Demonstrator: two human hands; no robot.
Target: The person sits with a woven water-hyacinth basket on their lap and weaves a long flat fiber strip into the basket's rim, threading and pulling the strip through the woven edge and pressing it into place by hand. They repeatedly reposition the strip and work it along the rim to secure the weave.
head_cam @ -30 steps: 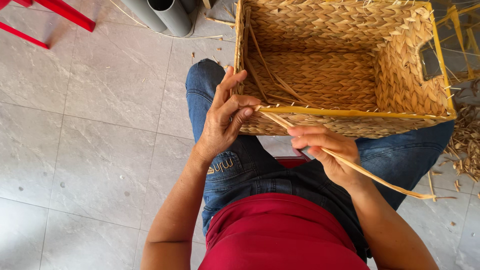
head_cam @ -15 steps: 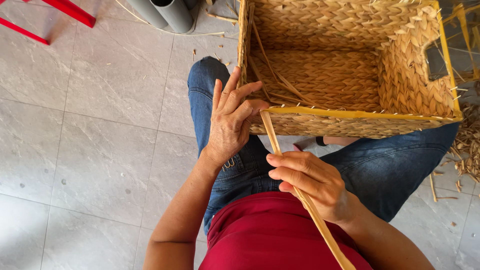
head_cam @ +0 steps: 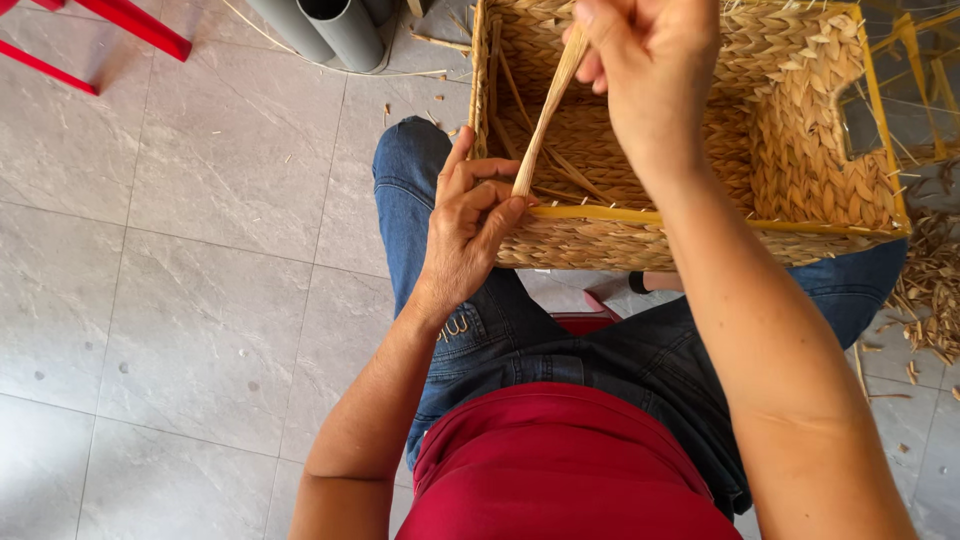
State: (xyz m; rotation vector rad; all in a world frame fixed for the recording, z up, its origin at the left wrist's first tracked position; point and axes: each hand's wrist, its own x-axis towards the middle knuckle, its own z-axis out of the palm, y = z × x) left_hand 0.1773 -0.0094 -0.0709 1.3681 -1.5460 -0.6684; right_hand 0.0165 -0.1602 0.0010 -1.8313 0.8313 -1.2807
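1 straw strand (head_cam: 545, 105) is running diagonally from right hand (head_cam: 650, 70), pinching its far end, down to left hand (head_cam: 470, 225), pressing it against basket (head_cam: 820, 130) near rim.

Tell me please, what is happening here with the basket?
A seated person holds a woven basket on their lap. The left hand presses against the basket's near wall at the yellow rim, pinning the lower end of a pale strand. The right hand is raised over the basket, pinching the strand's upper end. Loose straw bits lie on the tiled floor.
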